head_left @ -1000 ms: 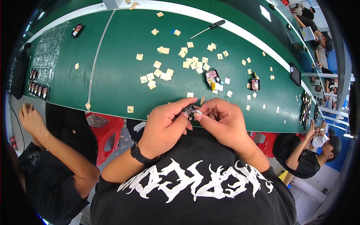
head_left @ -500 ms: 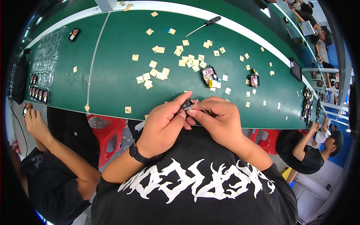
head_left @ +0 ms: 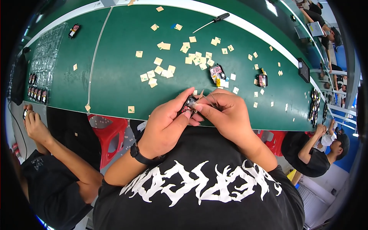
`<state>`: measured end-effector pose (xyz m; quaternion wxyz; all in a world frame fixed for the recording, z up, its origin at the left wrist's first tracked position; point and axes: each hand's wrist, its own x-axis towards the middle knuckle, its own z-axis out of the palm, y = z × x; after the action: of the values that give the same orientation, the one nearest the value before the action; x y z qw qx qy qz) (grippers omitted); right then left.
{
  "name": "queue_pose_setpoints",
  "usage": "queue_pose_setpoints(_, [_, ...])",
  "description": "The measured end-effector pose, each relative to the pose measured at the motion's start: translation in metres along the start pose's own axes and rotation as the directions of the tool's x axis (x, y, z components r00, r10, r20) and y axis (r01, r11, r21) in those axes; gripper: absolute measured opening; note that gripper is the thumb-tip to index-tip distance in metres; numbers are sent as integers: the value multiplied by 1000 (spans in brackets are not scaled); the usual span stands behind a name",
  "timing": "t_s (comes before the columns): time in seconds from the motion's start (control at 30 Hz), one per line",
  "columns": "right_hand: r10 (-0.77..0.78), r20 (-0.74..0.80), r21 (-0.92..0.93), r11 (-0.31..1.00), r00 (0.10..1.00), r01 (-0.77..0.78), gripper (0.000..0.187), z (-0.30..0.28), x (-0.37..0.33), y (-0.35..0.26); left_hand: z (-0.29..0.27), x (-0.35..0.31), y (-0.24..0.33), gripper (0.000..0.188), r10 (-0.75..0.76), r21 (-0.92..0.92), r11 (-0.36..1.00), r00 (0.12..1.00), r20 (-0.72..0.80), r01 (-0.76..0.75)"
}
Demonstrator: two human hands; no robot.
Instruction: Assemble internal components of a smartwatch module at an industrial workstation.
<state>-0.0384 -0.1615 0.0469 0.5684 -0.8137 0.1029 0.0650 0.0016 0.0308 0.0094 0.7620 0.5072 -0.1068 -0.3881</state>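
My left hand is closed round a small black electronic housing, its open side showing a bit of pinkish circuit board. Against that housing presses the thumb of my right hand, whose fingers are pinched together. A small greyish piece lies under the thumb tip. A thin pale strip and a thin grey strip stick up by the right fingers; what they belong to is hidden. Beyond my hands on the green table lies another open black housing with a circuit board and a yellow part.
Many square beige paper pieces are scattered about. A black screwdriver lies at the back. To the right sits another housing; at left, a clear plastic tray holds several. Co-workers sit on both sides, near red stools.
The housing in my left hand is tilted more open, showing its circuit board. My right hand has shifted slightly up, and the thin strips stick out more.
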Motion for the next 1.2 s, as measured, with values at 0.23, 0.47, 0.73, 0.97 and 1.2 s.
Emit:
queue_pose_setpoints(0.23, [-135, -22, -107, 985, 991, 132, 10, -3, 1, 4, 0, 0, -3, 50, 43, -15, 999, 999, -15, -43])
queue_pose_setpoints(0.47, [-143, 36, -103, 984, 989, 146, 9, -3, 1, 1, -1, 1, -3, 50, 20, -26, 999, 1000, -14, -20])
queue_pose_setpoints(0.73, [209, -5, 258, 945, 978, -200, 18, 10, 0, -1, 3, -1, 2, 49, 32, 58, 998, 998, -51, -29])
queue_pose_setpoints(0.97, [292, 27, 195, 936, 956, -292, 21, 7, 2, 4, -5, -6, 2, 52, -4, 108, 994, 998, 55, -1])
queue_pose_setpoints(1.2, [249, 57, 94, 963, 967, -254, 32, 5, 3, -4, -9, -10, 1, 50, -36, -41, 998, 998, 56, 38])
